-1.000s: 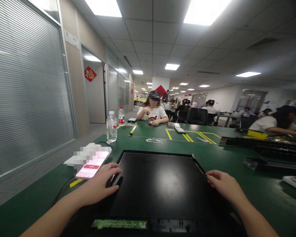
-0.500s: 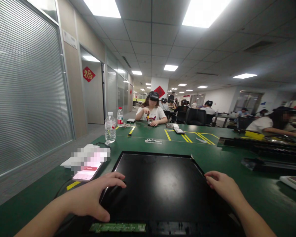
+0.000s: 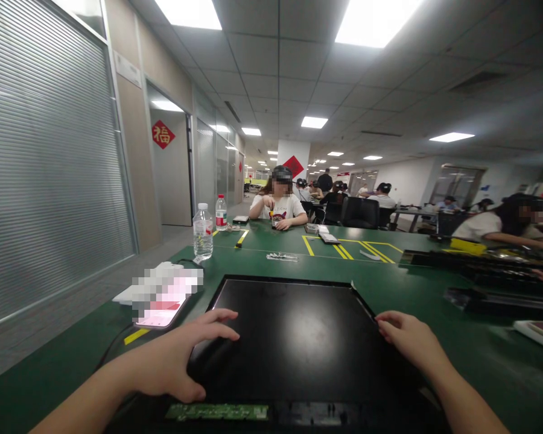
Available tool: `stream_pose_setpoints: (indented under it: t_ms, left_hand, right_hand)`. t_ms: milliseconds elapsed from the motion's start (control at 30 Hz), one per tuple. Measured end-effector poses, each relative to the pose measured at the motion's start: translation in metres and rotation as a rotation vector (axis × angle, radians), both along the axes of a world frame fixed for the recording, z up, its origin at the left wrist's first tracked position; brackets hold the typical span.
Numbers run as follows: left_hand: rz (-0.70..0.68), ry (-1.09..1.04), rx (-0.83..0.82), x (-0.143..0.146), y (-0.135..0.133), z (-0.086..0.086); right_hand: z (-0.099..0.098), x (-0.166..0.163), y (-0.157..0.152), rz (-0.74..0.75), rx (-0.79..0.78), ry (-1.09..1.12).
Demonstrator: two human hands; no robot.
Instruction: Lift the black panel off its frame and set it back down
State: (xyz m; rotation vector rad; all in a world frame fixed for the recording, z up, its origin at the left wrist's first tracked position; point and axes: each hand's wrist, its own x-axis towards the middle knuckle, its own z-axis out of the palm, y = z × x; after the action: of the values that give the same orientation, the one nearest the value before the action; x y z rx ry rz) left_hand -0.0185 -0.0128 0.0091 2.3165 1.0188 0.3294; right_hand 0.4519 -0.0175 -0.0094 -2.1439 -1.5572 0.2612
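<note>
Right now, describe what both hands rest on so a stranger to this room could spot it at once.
Find the green table; at its near end lies a large flat black panel, the left hand on its left side, the right hand at its right edge. Unlike the pink-screened phone beside it, it is wide and glossy, with a green circuit strip along its near edge.

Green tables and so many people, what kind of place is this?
Probably an electronics assembly workshop. Green work tables carry yellow tape lines, a black display panel with a green circuit board strip lies under the left hand with the right hand at its edge, and other people sit working nearby.
</note>
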Motion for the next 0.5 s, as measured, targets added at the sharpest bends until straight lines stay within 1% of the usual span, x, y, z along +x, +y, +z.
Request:
stream_pose_setpoints:
  t_ms: [200, 500]
  left_hand:
    - [-0.018, 0.007, 0.006, 0.0018, -0.0019, 0.0009]
    - [-0.024, 0.005, 0.011, 0.0007, -0.0007, 0.0012]
  right_hand:
    - [0.0008, -0.0019, -0.0011, -0.007, -0.016, -0.019]
    - [-0.0050, 0.0028, 0.0029, 0.004, -0.008, -0.004]
